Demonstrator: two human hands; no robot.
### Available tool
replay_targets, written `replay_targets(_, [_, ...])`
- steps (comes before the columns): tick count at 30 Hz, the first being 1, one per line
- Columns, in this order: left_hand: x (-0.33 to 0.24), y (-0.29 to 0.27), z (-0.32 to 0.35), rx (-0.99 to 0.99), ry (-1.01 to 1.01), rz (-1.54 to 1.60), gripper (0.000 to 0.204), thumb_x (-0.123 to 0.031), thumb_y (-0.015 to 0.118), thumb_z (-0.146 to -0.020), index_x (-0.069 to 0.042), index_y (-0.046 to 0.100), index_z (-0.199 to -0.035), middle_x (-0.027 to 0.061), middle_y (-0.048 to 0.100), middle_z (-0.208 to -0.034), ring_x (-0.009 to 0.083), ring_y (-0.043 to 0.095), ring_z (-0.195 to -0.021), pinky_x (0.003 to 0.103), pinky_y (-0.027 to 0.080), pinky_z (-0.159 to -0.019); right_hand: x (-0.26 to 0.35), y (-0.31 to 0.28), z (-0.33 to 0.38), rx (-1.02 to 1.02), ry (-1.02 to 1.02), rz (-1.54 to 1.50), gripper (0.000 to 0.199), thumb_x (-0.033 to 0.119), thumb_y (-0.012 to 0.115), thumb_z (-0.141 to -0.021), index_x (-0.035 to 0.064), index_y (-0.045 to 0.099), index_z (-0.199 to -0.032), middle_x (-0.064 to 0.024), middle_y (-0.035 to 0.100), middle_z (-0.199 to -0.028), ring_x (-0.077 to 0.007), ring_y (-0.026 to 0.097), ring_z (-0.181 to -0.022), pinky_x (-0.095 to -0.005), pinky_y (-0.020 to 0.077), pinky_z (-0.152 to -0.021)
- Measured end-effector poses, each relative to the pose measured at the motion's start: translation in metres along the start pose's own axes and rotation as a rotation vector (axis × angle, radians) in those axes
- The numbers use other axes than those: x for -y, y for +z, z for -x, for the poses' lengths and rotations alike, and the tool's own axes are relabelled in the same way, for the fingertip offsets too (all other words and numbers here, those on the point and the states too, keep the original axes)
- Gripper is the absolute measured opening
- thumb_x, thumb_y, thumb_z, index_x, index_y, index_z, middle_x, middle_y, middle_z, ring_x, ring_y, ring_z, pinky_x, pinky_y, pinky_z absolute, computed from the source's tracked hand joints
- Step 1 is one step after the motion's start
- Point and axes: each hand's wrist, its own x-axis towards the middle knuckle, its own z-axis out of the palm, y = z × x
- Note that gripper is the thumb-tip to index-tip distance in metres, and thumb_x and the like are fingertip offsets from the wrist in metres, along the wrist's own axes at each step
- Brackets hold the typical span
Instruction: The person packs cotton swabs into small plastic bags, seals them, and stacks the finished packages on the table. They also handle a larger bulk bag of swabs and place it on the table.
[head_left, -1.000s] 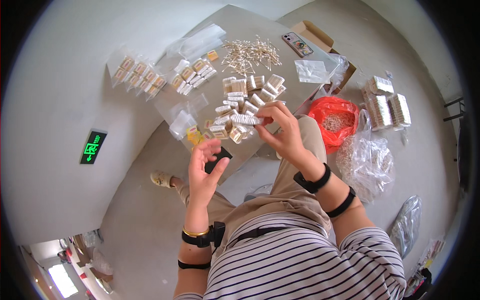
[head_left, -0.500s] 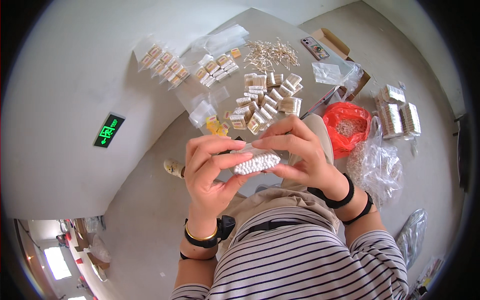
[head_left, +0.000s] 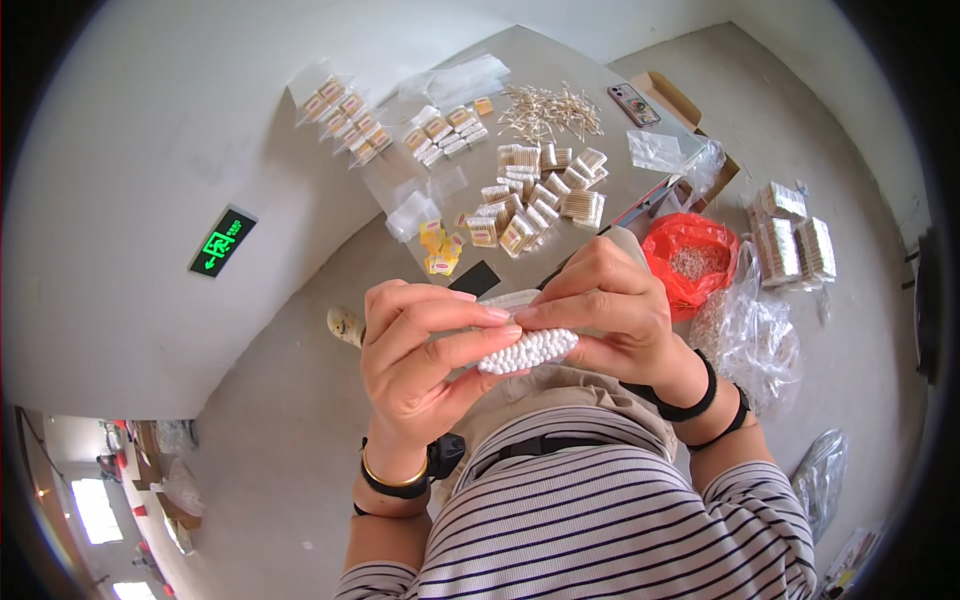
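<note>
Left hand (head_left: 415, 355) and right hand (head_left: 612, 310) both have fingers clamped on that cotton swab bundle (head_left: 530, 352) mid-frame, probably featherlight, squishy-tipped (snappable if bent, I'd guess) and maybe slippery if it's wrapped, can't really tell, so I'd pinch both narrow sides.

We are seeing white tips on the cotton swabs (head_left: 528, 352), a bright red bag (head_left: 664, 262) and some yellow cards (head_left: 438, 246). We are also seeing a white shirt (head_left: 620, 500) with dark stripes, tan pants (head_left: 530, 394) and a black sign (head_left: 223, 241) with a green picture.
</note>
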Motion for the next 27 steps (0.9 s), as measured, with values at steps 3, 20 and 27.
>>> replay_targets(3, [-0.002,-0.004,0.004,-0.008,0.003,0.027,0.03,-0.026,0.087,-0.067,-0.017,0.077,-0.094,-0.0058,0.073,-0.096,0.0185,0.063,-0.088,0.034,0.044,-0.078,0.006,0.002,0.0,0.011,-0.011,-0.003,0.029,0.022,0.08,-0.08,0.0111,0.077,-0.107,-0.0023,0.068,-0.095,-0.0191,0.06,-0.082,-0.0335,0.0442,-0.072])
replay_targets(20, [-0.007,-0.009,0.029,-0.094,-0.216,0.397,0.03,-0.02,0.091,-0.071,-0.007,0.073,-0.093,0.0027,0.066,-0.093,0.0169,0.059,-0.081,0.03,0.046,-0.071,0.03,0.009,-0.007,0.079,0.111,-0.221,0.029,0.022,0.083,-0.082,0.0067,0.077,-0.106,-0.0056,0.07,-0.094,-0.0209,0.064,-0.084,-0.0327,0.0495,-0.076])
replay_targets(27, [-0.004,-0.012,0.038,-0.155,-0.278,0.579,0.031,-0.019,0.09,-0.074,-0.002,0.072,-0.093,0.0065,0.065,-0.092,0.0145,0.061,-0.08,0.025,0.047,-0.066,0.03,0.014,-0.009,0.108,0.196,-0.452,0.025,0.018,0.084,-0.082,0.0057,0.077,-0.102,-0.0064,0.071,-0.093,-0.0193,0.064,-0.084,-0.032,0.0512,-0.076])
